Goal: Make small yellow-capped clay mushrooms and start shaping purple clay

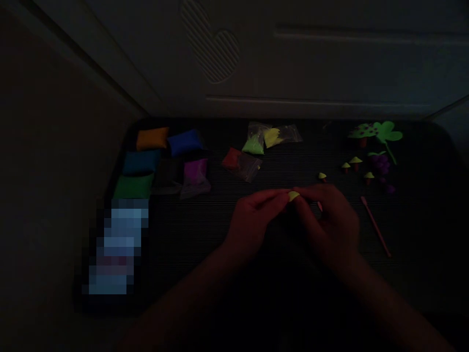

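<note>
Between the fingertips of both hands is a small yellow piece of modelling clay point(293, 196), domed on top. My left hand point(252, 217) pinches its left side and my right hand point(326, 220) grips its right side. Just beyond the right hand stand little clay mushrooms with yellow caps, among them one mushroom point(322, 176) close to the knuckles and another mushroom point(355, 162) farther back. A pink modelling tool point(375, 226) lies to the right of the right hand. Part of another pink item point(320, 207) shows behind the right fingers, mostly hidden.
Bags of orange point(152, 139), blue point(185, 142), green point(134, 186) and purple clay point(195, 171) lie at the left. Opened bags of lime point(253, 145), yellow point(271, 138) and red clay point(232, 159) sit mid-back. A green clay flower point(387, 133) and purple clay grapes point(380, 164) lie at right. A blurred-out bright screen point(119, 249) is front left.
</note>
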A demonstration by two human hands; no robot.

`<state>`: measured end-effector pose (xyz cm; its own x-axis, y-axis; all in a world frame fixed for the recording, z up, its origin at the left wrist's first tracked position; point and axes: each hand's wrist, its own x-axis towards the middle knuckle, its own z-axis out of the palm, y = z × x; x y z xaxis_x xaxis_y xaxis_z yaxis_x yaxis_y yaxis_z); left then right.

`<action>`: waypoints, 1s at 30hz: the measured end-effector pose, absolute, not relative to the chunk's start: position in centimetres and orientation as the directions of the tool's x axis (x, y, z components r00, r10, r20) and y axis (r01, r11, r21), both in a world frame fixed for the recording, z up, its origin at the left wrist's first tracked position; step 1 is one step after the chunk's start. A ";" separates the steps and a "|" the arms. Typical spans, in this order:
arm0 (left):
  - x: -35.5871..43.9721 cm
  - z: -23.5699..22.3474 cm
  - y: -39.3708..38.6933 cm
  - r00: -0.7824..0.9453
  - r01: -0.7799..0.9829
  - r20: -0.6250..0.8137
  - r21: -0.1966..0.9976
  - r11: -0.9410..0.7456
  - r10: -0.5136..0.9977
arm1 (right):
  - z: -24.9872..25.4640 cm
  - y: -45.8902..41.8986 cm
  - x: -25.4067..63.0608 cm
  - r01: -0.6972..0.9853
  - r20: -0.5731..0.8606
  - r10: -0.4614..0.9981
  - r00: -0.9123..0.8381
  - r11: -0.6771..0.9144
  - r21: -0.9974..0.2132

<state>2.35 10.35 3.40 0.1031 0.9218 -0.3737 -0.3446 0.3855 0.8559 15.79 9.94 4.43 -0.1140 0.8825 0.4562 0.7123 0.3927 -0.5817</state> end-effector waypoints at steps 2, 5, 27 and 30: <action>2.3 3.4 10.4 0.099 -0.359 -0.394 0.842 0.402 0.914 | 4.5 10.0 15.9 0.723 0.452 0.883 -0.124 0.393 -0.569; 2.2 3.6 10.4 0.119 -0.360 -0.416 0.828 0.430 0.902 | 4.6 9.9 16.0 0.735 0.448 0.885 -0.127 0.387 -0.557; 1.3 3.3 10.4 0.226 -0.362 -0.416 0.804 0.472 0.881 | 5.3 9.9 16.3 0.748 0.368 0.905 -0.214 0.394 -0.533; 1.4 3.4 10.4 0.229 -0.385 -0.407 0.797 0.466 0.884 | 5.4 9.9 16.3 0.756 0.398 0.890 -0.221 0.414 -0.507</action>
